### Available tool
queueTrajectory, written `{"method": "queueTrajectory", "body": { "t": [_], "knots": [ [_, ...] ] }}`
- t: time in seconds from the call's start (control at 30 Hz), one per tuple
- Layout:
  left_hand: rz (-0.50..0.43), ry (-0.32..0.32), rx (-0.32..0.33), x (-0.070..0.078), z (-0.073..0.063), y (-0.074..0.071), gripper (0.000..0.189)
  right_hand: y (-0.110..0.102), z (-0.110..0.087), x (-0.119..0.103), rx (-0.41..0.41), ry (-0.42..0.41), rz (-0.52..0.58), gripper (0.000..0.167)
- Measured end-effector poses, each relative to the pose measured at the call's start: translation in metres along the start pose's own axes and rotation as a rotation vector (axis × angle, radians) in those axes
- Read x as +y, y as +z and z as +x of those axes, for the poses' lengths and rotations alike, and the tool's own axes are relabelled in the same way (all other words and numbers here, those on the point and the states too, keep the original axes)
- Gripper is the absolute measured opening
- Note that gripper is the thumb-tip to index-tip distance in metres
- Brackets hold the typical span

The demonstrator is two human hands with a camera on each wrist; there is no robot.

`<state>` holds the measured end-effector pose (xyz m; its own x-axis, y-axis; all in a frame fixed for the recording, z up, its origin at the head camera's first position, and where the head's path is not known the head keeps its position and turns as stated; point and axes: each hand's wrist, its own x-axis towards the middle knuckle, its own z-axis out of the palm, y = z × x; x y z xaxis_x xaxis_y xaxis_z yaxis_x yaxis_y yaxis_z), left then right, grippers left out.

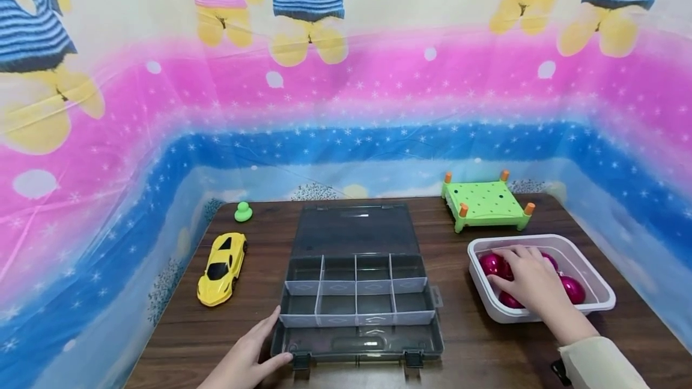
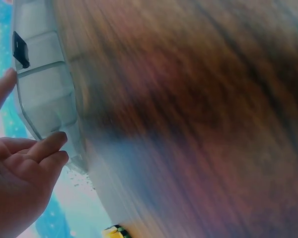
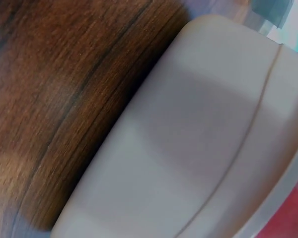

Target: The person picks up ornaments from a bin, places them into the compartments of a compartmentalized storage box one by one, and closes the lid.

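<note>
On the table's front half lies a dark see-through compartment box (image 1: 373, 341), its lid (image 1: 354, 230) folded back and pale dividers (image 1: 357, 320) splitting it into several cells. My left hand (image 1: 245, 350) rests at its front left corner, thumb near a latch, fingers along the side. In the left wrist view, that hand (image 2: 25, 173) touches the box wall (image 2: 44, 94). My right hand (image 1: 532, 278) reaches into a white tub (image 1: 594, 284), fingers bent down over shiny magenta baubles (image 1: 573, 290). I cannot tell whether it grips one. The right wrist view shows the tub's outer wall (image 3: 188, 129).
A yellow toy car (image 1: 223, 269) and a small green duck (image 1: 243, 212) sit to the left. Behind the tub stands a green toy bed (image 1: 483, 203) with orange post tops. A printed cloth (image 1: 346, 95) hangs around the table's back and sides.
</note>
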<state>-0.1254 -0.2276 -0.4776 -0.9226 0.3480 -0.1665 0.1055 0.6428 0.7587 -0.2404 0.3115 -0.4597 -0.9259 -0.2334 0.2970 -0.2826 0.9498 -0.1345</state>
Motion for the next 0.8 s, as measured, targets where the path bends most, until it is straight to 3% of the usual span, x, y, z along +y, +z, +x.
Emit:
{"method": "queueTrajectory", "body": {
  "t": [0.37, 0.8],
  "knots": [
    [0.018, -0.031, 0.02, 0.003, -0.001, 0.002, 0.083, -0.021, -0.005, -0.006, 0.125, 0.088, 0.018, 0.064],
    [0.022, -0.026, 0.011, 0.006, -0.001, 0.002, 0.083, -0.03, 0.001, -0.039, 0.237, -0.039, 0.029, 0.061]
  ]
}}
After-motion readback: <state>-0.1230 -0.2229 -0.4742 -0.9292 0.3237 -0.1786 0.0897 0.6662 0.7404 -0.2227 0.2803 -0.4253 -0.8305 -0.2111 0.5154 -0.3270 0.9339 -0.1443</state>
